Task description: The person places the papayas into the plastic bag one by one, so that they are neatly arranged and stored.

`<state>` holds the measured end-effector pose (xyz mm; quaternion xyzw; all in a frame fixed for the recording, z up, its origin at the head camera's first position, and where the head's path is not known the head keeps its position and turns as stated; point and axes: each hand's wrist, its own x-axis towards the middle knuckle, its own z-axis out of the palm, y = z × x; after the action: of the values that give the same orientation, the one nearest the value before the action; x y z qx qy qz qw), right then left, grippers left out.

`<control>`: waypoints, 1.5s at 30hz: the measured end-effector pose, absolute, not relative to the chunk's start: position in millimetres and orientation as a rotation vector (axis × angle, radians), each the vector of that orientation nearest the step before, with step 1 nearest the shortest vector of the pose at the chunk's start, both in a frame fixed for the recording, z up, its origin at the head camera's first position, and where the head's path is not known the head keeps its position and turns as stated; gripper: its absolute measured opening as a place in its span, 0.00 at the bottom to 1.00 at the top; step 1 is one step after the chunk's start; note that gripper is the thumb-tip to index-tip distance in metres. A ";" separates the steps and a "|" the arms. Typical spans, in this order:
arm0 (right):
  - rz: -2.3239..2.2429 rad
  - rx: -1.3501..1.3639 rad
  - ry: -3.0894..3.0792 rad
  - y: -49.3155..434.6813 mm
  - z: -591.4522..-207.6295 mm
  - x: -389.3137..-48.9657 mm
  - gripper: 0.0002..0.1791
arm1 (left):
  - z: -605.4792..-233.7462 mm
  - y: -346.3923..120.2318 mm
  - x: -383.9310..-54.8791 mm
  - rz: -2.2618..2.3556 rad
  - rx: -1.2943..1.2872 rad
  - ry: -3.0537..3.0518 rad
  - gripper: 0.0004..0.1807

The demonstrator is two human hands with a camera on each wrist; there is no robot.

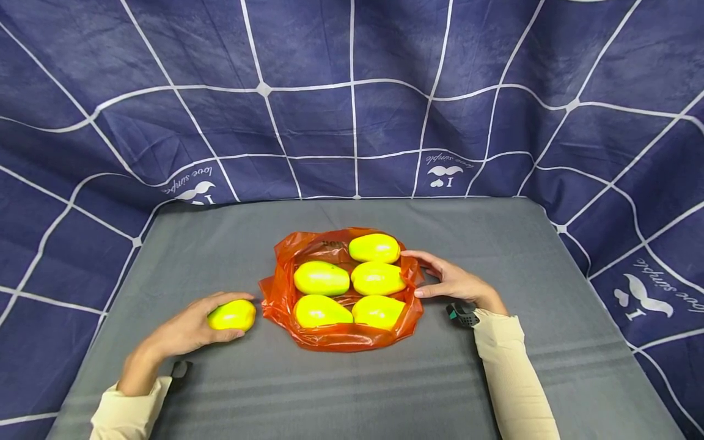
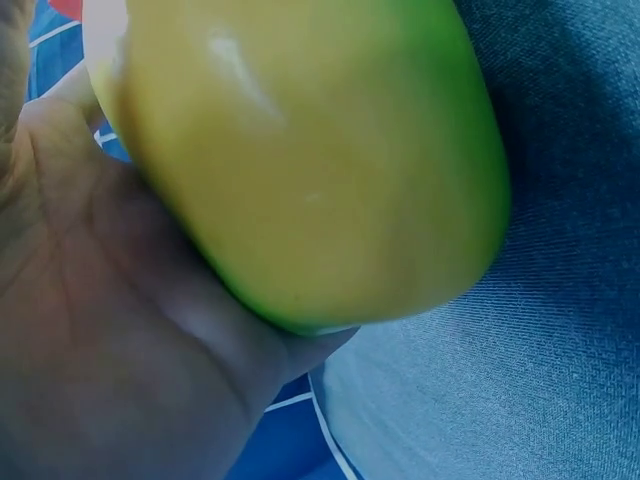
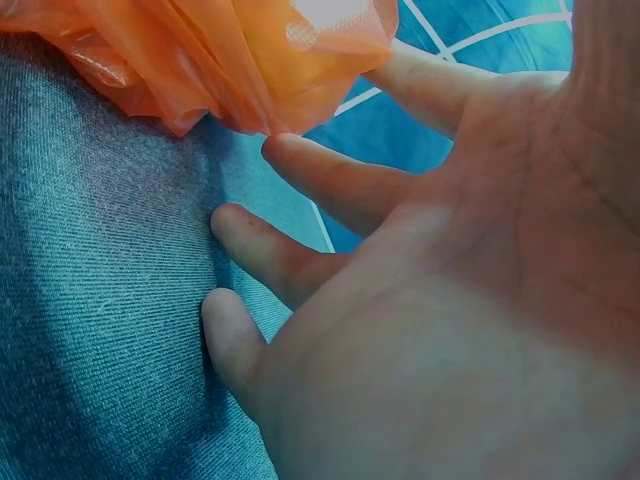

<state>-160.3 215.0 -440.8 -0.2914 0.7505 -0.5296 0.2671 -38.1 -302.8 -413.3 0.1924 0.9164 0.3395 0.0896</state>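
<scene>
A smooth yellow mango with green patches point(image 1: 233, 315) is in my left hand point(image 1: 189, 327), the fingers over its far side and the thumb along its near side. The left wrist view shows the mango point(image 2: 330, 170) large against the palm point(image 2: 110, 300), close over the grey cloth. In the middle lies an orange-red plastic bag point(image 1: 352, 338), its mouth spread wide around several more yellow mangoes point(image 1: 321, 278). At the bag's right side is my right hand point(image 1: 453, 281), index fingertip and thumb tip at the plastic. The right wrist view shows its other fingers point(image 3: 290, 265) spread, away from the bag.
Grey cloth point(image 1: 352, 397) covers the table. Blue fabric with white grid lines point(image 1: 396, 122) rises behind it and at both sides. Dark straps point(image 1: 462, 315) are at both wrists, beside the cream sleeves point(image 1: 514, 373).
</scene>
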 end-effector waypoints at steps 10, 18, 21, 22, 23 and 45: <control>-1.429 -0.772 2.025 215.3 -438.5 -161.4 0.44 | -400.9 -299.7 -45.7 1.021 0.630 2.812 0.31; -1.427 -0.767 2.016 214.3 -439.5 -159.6 0.44 | -364.7 -293.1 -60.3 0.990 0.679 2.895 0.33; -1.427 -0.766 2.021 214.6 -440.3 -159.4 0.44 | -353.9 -285.1 -69.9 0.985 0.735 2.906 0.33; -1.426 -0.767 2.023 214.8 -440.5 -159.4 0.44 | -350.2 -281.2 -73.3 0.985 0.752 2.907 0.33; -1.427 -0.768 2.023 215.1 -440.8 -159.5 0.44 | -346.2 -276.9 -76.8 0.980 0.770 2.908 0.33; -1.423 -0.775 2.025 216.0 -440.1 -160.9 0.44 | -308.5 -167.7 -165.3 0.860 0.948 2.483 0.30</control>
<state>-160.9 216.0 -440.1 -0.2877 0.7517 -0.5282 0.2705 -165.3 -167.7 -308.5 0.3341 0.8755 0.3031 0.1731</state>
